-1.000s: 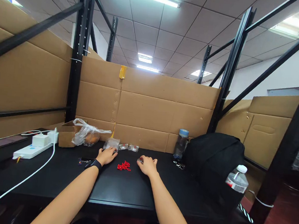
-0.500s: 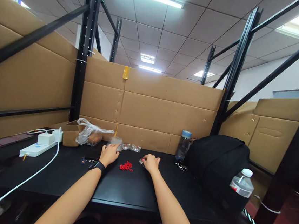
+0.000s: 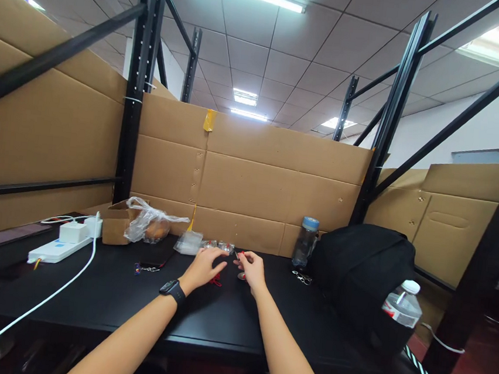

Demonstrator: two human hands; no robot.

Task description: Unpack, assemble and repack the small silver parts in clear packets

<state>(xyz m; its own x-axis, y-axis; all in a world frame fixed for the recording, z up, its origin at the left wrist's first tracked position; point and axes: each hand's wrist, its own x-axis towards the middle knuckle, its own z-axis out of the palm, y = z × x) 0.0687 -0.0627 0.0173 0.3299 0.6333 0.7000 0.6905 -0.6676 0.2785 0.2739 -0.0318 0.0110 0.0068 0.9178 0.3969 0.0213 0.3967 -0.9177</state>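
My right hand point(image 3: 252, 272) is closed in a pinch over the middle of the table, with a small red and silvery piece point(image 3: 237, 257) at its fingertips. Just under those fingers shows a small round shiny disc point(image 3: 241, 276); whether it hangs from the piece or lies on the table I cannot tell. My left hand point(image 3: 202, 269), a black watch point(image 3: 173, 291) on its wrist, reaches toward the right one with fingers stretched and apart, nothing visible in them. Partly hidden below it lies a heap of red cords point(image 3: 216, 280). Small clear packets point(image 3: 225, 247) lie behind the hands.
A clear plastic bag point(image 3: 189, 243), a dark pouch with a chain point(image 3: 150, 267) and a cardboard box point(image 3: 116, 228) lie left. On the right are metal rings point(image 3: 302, 277), a blue-lidded bottle point(image 3: 306, 242) and a black backpack point(image 3: 362, 274). A white power strip point(image 3: 60, 248) trails its cable.
My left hand has moved right, from beside the plastic bag to over the red cords near my right hand. My right hand has lifted slightly with the small piece at its fingertips.
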